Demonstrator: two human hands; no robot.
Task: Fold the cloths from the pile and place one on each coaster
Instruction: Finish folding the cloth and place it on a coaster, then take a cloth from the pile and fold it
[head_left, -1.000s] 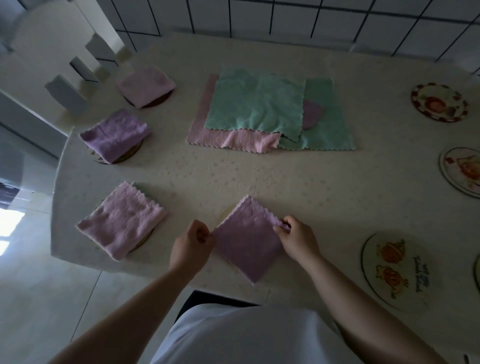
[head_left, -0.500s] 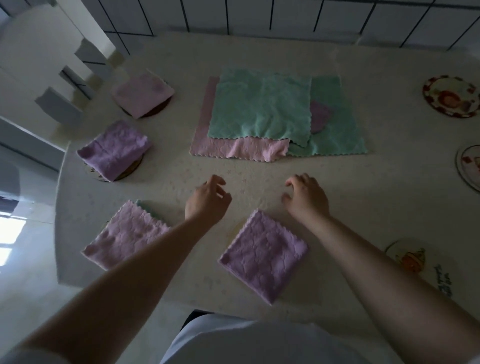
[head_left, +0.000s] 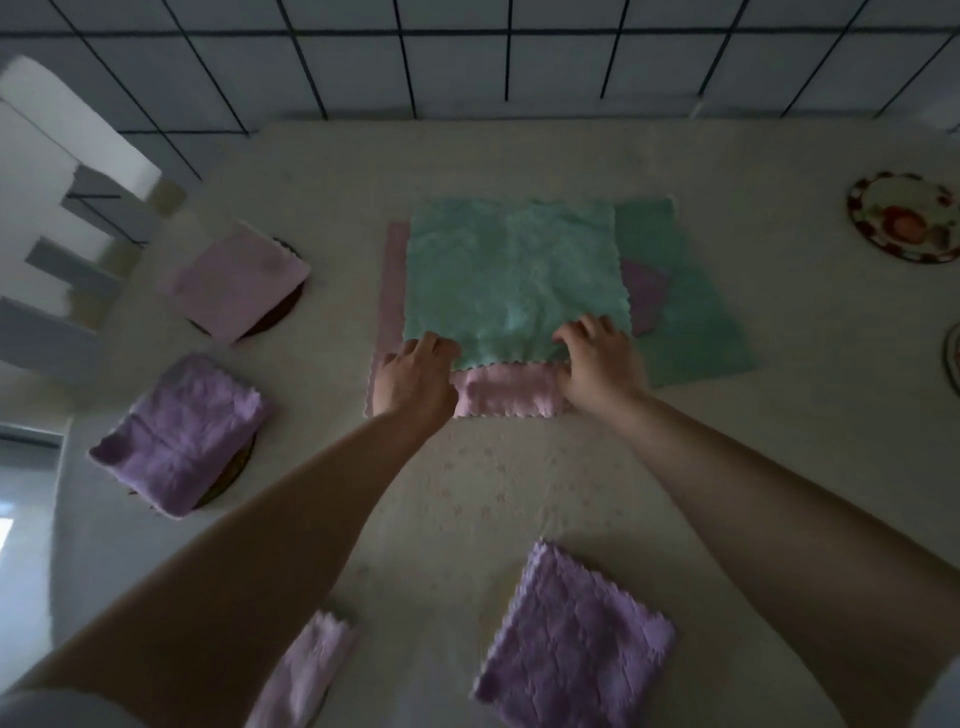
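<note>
Green top cloth (head_left: 514, 275) of pile, near edge gripped by left hand (head_left: 413, 376) and right hand (head_left: 597, 364); next, lift clear for folding

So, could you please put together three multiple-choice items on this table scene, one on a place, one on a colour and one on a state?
1. Where are both hands?
A. At the near edge of the cloth pile
B. On the decorated plate
C. On the folded cloth nearest the person

2. What colour is the top cloth of the pile?
A. Purple
B. Pink
C. Green

3. In what state is the top cloth?
A. Folded small
B. Spread flat
C. Rolled up

Answers:
1. A: the left hand and right hand sit on the pile's near edge, far from the plate.
2. C: the green cloth lies over the pink cloth.
3. B: it lies open, unlike the folded purple cloth near the person.
</note>
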